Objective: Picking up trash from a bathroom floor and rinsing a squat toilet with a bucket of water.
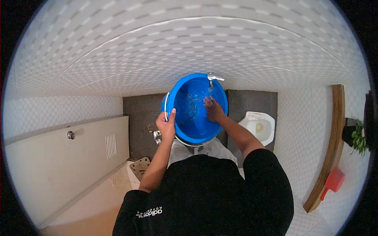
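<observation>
A large blue plastic bucket [195, 141] is tilted toward the wall below a chrome tap [211, 77]. My left hand [166, 126] grips the bucket's left rim, its thumb on top and its fingers close to the white-gripped handle [166, 103]. Over the bucket's mouth, my right hand [214, 109] reaches in from the right just below the spout, fingers spread and holding nothing. Water appears to fall from the spout near those fingertips. Some water and splashes [192, 106] show inside the bucket. How deep the water is, I cannot tell.
White textured tile wall [189, 44] rises behind the tap. A white squat toilet [267, 128] is set in the dark floor at right. A pale door [65, 153] stands left, near a holed mat [140, 166]. A wooden ledge [329, 153], red dipper [335, 180] and plant [358, 135] are far right.
</observation>
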Action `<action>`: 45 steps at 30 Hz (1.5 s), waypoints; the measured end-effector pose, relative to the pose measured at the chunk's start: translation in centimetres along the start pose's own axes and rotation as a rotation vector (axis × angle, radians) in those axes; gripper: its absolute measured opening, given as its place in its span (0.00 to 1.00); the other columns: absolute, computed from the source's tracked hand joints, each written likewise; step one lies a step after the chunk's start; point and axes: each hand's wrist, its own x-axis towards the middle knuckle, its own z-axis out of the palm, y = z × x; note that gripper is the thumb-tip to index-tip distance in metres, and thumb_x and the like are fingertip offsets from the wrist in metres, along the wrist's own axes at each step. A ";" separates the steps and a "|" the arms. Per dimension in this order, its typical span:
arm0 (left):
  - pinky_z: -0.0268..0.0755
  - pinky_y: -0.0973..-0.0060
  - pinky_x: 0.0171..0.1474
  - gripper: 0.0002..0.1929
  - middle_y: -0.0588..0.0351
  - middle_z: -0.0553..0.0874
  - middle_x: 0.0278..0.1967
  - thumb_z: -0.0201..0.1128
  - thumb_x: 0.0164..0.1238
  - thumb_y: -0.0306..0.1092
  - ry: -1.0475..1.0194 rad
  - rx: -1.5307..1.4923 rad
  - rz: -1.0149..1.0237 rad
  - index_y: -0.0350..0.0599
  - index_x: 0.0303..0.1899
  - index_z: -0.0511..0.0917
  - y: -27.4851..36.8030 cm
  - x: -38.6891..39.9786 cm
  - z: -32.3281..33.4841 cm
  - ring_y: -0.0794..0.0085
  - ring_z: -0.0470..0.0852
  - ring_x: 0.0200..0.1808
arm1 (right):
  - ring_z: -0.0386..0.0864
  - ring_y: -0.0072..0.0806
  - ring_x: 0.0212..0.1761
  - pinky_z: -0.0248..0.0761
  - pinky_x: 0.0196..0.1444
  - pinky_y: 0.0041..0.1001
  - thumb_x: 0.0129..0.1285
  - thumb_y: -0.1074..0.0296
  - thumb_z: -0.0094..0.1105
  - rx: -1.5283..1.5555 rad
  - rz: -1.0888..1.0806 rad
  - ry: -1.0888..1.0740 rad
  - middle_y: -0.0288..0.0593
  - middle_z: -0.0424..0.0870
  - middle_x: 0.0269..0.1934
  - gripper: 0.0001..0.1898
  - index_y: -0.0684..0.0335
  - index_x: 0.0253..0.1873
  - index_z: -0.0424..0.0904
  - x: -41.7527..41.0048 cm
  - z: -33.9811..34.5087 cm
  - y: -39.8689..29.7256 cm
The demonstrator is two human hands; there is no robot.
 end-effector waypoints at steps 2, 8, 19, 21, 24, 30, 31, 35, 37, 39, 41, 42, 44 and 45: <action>0.54 0.81 0.25 0.18 0.69 0.73 0.19 0.69 0.66 0.38 -0.003 0.013 0.030 0.48 0.20 0.71 -0.2 0.4 0.5 0.87 0.64 0.21 | 0.50 0.44 0.78 0.37 0.79 0.45 0.71 0.42 0.37 0.551 -0.017 -0.283 0.48 0.56 0.75 0.33 0.54 0.74 0.58 -0.4 -1.8 -3.0; 0.53 0.81 0.25 0.18 0.70 0.72 0.19 0.68 0.67 0.39 0.035 -0.003 -0.021 0.47 0.20 0.71 0.1 0.1 -1.5 0.87 0.64 0.21 | 0.49 0.48 0.78 0.38 0.78 0.46 0.70 0.39 0.36 1.373 -0.130 -0.398 0.48 0.50 0.77 0.36 0.53 0.77 0.52 -3.6 -13.3 -6.1; 0.58 0.83 0.27 0.13 0.70 0.76 0.22 0.69 0.65 0.34 0.042 -0.147 -0.102 0.46 0.23 0.76 -0.7 -0.5 0.1 0.88 0.67 0.23 | 0.71 0.38 0.67 0.62 0.70 0.39 0.70 0.53 0.49 1.454 0.076 -0.064 0.46 0.78 0.61 0.22 0.61 0.60 0.76 6.1 -1.5 6.3; 0.60 0.84 0.28 0.11 0.69 0.78 0.23 0.69 0.65 0.33 0.017 -0.177 -0.100 0.45 0.25 0.78 -0.5 -0.5 -0.1 0.87 0.69 0.24 | 0.72 0.37 0.66 0.62 0.69 0.40 0.70 0.53 0.50 1.910 0.214 -0.070 0.45 0.77 0.61 0.23 0.63 0.61 0.75 6.4 -3.7 6.5; 0.62 0.84 0.30 0.07 0.67 0.81 0.25 0.69 0.64 0.31 0.007 -0.236 -0.132 0.43 0.28 0.80 -0.4 -0.6 0.0 0.87 0.72 0.25 | 0.74 0.38 0.63 0.65 0.67 0.39 0.72 0.54 0.48 2.631 0.295 0.073 0.47 0.76 0.62 0.24 0.66 0.62 0.72 6.3 -5.1 5.9; 0.65 0.83 0.32 0.03 0.65 0.83 0.28 0.67 0.64 0.27 0.036 -0.279 -0.165 0.41 0.32 0.81 -1.5 -0.6 -1.1 0.86 0.74 0.27 | 0.75 0.38 0.60 0.66 0.65 0.39 0.71 0.57 0.45 3.220 0.415 0.351 0.49 0.76 0.61 0.22 0.67 0.61 0.72 4.3 -1.7 2.1; 0.65 0.83 0.32 0.02 0.64 0.83 0.28 0.66 0.64 0.26 0.018 -0.280 -0.162 0.40 0.33 0.81 -1.6 -0.7 -0.9 0.85 0.74 0.27 | 0.75 0.37 0.60 0.66 0.65 0.39 0.70 0.57 0.45 3.299 0.473 0.385 0.49 0.76 0.60 0.22 0.67 0.60 0.72 4.8 -1.3 1.9; 0.66 0.82 0.32 0.01 0.63 0.83 0.29 0.64 0.63 0.23 0.010 -0.354 -0.220 0.41 0.33 0.81 -0.4 -0.6 0.1 0.84 0.75 0.27 | 0.73 0.42 0.61 0.67 0.64 0.41 0.66 0.62 0.47 2.404 0.601 0.155 0.54 0.76 0.59 0.19 0.68 0.56 0.75 8.2 0.7 1.1; 0.67 0.82 0.33 0.03 0.63 0.83 0.28 0.63 0.62 0.21 0.003 -0.349 -0.240 0.41 0.32 0.80 -1.2 -0.7 -0.3 0.84 0.76 0.27 | 0.71 0.45 0.63 0.65 0.66 0.41 0.62 0.65 0.51 1.194 0.167 0.399 0.57 0.75 0.59 0.18 0.68 0.52 0.78 10.2 0.5 -1.0; 0.67 0.82 0.33 0.04 0.64 0.82 0.27 0.62 0.61 0.20 0.012 -0.342 -0.267 0.42 0.31 0.78 -1.6 -1.2 -0.3 0.84 0.75 0.27 | 0.70 0.48 0.63 0.63 0.66 0.42 0.57 0.68 0.53 1.012 0.057 0.421 0.57 0.75 0.59 0.18 0.67 0.51 0.79 11.7 -0.5 -3.8; 0.68 0.82 0.34 0.04 0.64 0.82 0.28 0.62 0.60 0.19 0.050 -0.342 -0.263 0.41 0.32 0.78 -1.4 -1.8 -0.6 0.84 0.76 0.28 | 0.68 0.47 0.65 0.61 0.68 0.41 0.57 0.69 0.54 0.514 -0.194 0.416 0.54 0.74 0.60 0.20 0.65 0.55 0.77 12.6 -1.5 -5.9; 0.68 0.82 0.34 0.04 0.64 0.82 0.29 0.61 0.60 0.19 0.052 -0.355 -0.261 0.42 0.32 0.78 -1.2 -2.0 -0.6 0.84 0.76 0.28 | 0.68 0.47 0.65 0.61 0.68 0.41 0.57 0.69 0.54 0.518 -0.190 0.422 0.54 0.74 0.60 0.20 0.65 0.55 0.77 13.1 0.0 -6.2; 0.69 0.81 0.35 0.04 0.63 0.83 0.29 0.61 0.59 0.19 0.036 -0.393 -0.262 0.41 0.32 0.78 -0.1 -1.9 0.2 0.83 0.76 0.29 | 0.65 0.49 0.68 0.58 0.71 0.41 0.58 0.67 0.55 0.768 -0.031 0.428 0.55 0.71 0.64 0.23 0.66 0.59 0.74 13.7 5.2 -5.9; 0.69 0.81 0.35 0.04 0.63 0.83 0.29 0.61 0.59 0.19 0.058 -0.381 -0.259 0.41 0.32 0.78 -0.6 -1.8 -0.4 0.83 0.76 0.29 | 0.65 0.49 0.68 0.58 0.71 0.41 0.58 0.67 0.55 0.778 -0.054 0.432 0.55 0.71 0.64 0.23 0.66 0.59 0.74 13.7 5.9 -6.6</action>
